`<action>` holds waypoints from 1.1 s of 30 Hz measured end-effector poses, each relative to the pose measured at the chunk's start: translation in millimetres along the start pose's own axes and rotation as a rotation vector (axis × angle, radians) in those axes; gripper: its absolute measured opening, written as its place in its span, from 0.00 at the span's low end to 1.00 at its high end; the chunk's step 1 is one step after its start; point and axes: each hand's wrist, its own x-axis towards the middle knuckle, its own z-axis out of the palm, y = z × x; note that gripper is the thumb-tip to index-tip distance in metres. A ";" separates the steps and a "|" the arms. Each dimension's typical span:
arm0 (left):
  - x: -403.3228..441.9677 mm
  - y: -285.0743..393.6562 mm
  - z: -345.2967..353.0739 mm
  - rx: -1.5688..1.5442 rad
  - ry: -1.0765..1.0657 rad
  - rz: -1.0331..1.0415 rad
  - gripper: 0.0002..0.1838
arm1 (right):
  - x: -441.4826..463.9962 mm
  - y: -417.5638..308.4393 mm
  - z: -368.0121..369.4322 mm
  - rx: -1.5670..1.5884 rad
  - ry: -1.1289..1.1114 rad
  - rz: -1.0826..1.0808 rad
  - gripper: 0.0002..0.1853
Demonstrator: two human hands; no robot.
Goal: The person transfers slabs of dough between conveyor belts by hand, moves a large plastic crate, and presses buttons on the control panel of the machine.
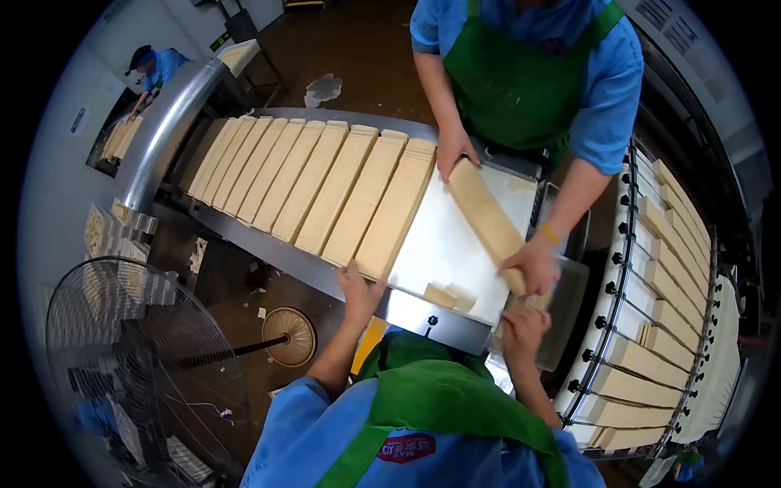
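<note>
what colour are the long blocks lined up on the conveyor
Pale beige; the blocks show best in the head view.

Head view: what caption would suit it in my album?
The wearer's left hand at a row of pale slabs, while a co-worker opposite holds another slab.

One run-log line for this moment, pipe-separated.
left hand: at near end of long beige rectangular slab in row | right hand: fingers curled, grip unclear | co-worker's hands: holding another beige slab over white belt
</note>
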 end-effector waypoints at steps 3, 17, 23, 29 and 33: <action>7.4 5.9 10.2 -0.119 -0.086 -0.016 0.47 | 54.2 -39.7 49.3 0.189 -0.047 -0.105 0.09; 37.1 35.8 -4.7 -0.031 -0.335 0.009 0.48 | 243.5 -23.8 275.0 -0.181 -0.396 0.204 0.38; 43.3 42.4 -9.3 0.080 -0.456 0.010 0.50 | 287.5 -35.0 280.0 -0.281 -0.710 0.361 0.39; 43.7 35.2 -3.0 0.058 -0.478 0.180 0.49 | 276.1 -13.4 220.8 -0.181 -0.599 0.689 0.42; 43.0 70.9 -0.4 0.033 -0.669 0.280 0.48 | 240.9 46.7 161.1 -0.185 -0.514 1.037 0.49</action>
